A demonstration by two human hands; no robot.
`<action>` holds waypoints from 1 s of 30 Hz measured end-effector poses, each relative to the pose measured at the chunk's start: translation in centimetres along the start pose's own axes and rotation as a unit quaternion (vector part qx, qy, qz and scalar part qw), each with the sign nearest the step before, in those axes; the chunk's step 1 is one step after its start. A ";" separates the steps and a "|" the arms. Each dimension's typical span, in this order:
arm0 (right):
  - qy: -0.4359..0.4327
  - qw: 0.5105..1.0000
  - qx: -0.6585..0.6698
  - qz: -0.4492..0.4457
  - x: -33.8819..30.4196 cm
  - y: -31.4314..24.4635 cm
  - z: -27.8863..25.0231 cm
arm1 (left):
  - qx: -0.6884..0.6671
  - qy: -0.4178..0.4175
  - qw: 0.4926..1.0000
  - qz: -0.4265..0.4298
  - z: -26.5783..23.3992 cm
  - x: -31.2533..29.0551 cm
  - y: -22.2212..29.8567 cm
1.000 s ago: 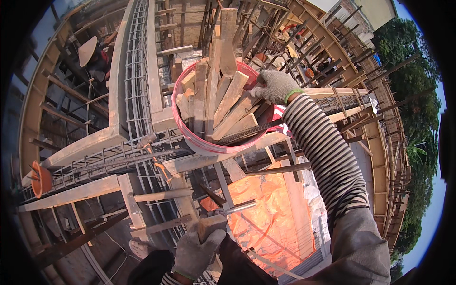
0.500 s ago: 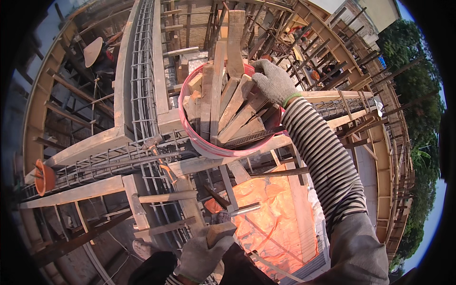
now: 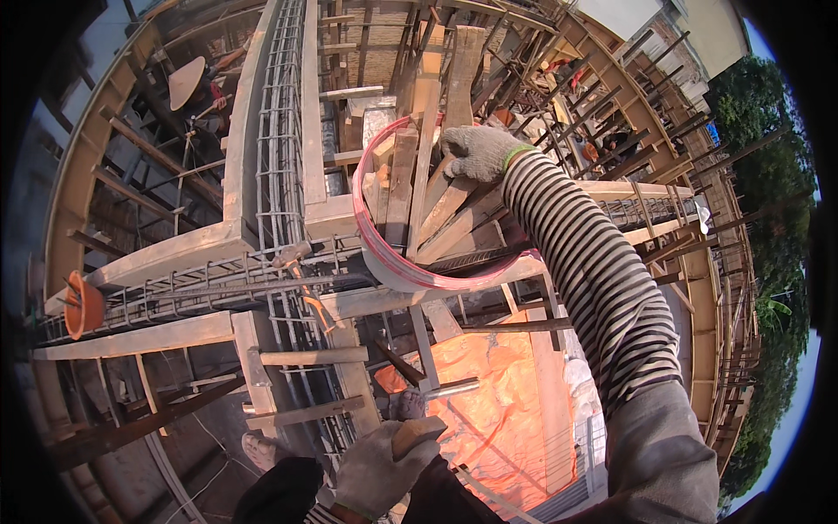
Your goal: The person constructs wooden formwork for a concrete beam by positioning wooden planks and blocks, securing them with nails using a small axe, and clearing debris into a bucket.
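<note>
A bucket with a pinkish-red rim (image 3: 370,229) rests on the formwork, filled with short wooden offcuts (image 3: 400,188). My right hand (image 3: 482,153), in a grey knitted glove, is over its far right side. Its fingers are curled on the upper end of a wood strip (image 3: 443,210) among the pieces; the palm side is hidden. Low in view, close to my body, my gloved left hand (image 3: 384,467) grips a small wood block (image 3: 417,435). A dark ribbed bar (image 3: 480,259) lies across the near part of the bucket.
A hammer with an orange handle (image 3: 307,293) lies on the rebar cage (image 3: 284,113). An orange container (image 3: 85,306) sits at far left. Below the beams spreads an orange tarp (image 3: 493,402). A person in a conical hat (image 3: 187,83) is at upper left.
My right hand has moved left from the bucket's rim onto the wood pieces. My left hand still holds the block. The view has shifted slightly, so the bucket appears farther right.
</note>
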State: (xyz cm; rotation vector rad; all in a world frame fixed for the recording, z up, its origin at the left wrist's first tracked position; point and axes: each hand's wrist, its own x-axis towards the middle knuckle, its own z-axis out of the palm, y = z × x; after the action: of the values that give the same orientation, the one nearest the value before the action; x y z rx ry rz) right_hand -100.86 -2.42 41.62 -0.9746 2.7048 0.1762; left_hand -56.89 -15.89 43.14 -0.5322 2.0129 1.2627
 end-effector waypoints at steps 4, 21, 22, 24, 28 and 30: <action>-0.013 0.998 0.068 -0.009 -2.1 -0.8 -0.9 | -0.043 0.006 0.999 0.022 -0.3 -0.5 0.8; 0.279 0.956 0.083 0.043 -4.4 2.2 -2.8 | 0.056 -0.044 0.997 -0.034 -1.2 -0.4 0.8; 0.274 0.960 -0.001 0.049 -4.6 2.7 -3.4 | 0.037 -0.043 0.998 -0.008 -0.7 -0.2 0.0; 0.393 0.911 -0.112 -0.053 -5.1 -1.1 -2.7 | -0.002 -0.028 0.999 0.038 0.3 0.4 -2.3; 0.121 0.951 0.251 -0.133 -6.4 -8.3 1.9 | 0.016 -0.032 0.999 0.009 -0.7 0.2 -0.1; 0.128 0.936 0.317 -0.083 -5.8 -8.8 2.4 | 0.028 -0.022 0.999 0.013 -0.4 0.5 -0.4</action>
State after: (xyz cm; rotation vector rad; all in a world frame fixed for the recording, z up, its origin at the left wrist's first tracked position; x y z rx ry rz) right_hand -90.43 -5.18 40.74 -1.0485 2.5784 -0.8572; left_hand -57.10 -16.46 42.66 -0.4491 2.0185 1.2185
